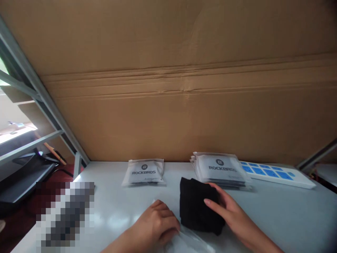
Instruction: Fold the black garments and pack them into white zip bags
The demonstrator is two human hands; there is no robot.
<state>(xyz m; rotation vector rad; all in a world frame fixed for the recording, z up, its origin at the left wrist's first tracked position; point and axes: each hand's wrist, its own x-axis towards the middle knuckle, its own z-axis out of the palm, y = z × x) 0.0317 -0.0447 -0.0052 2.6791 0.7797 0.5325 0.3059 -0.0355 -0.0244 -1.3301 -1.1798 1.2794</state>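
Observation:
Folded black fabric (198,207) is gripped in my right hand (223,205), thumb on the near face and fingers behind its right edge. To its left, my left hand (160,221) is closed on a clear plastic bag (189,240) low in the view. Part of that bag lies under the hand and out of sight at the bottom. Beyond the fabric sits a stack of frosted ROCKBROS zip bags (219,170). One more frosted ROCKBROS bag (144,172) lies flat behind my left hand, apart from the stack.
A white power strip (276,175) with blue-covered sockets lies at the back right of the white table (113,200). Tall cardboard (184,119) walls off the back. A grey metal frame (52,102) slants along the left. A pixelated patch (68,214) hides the table's left side.

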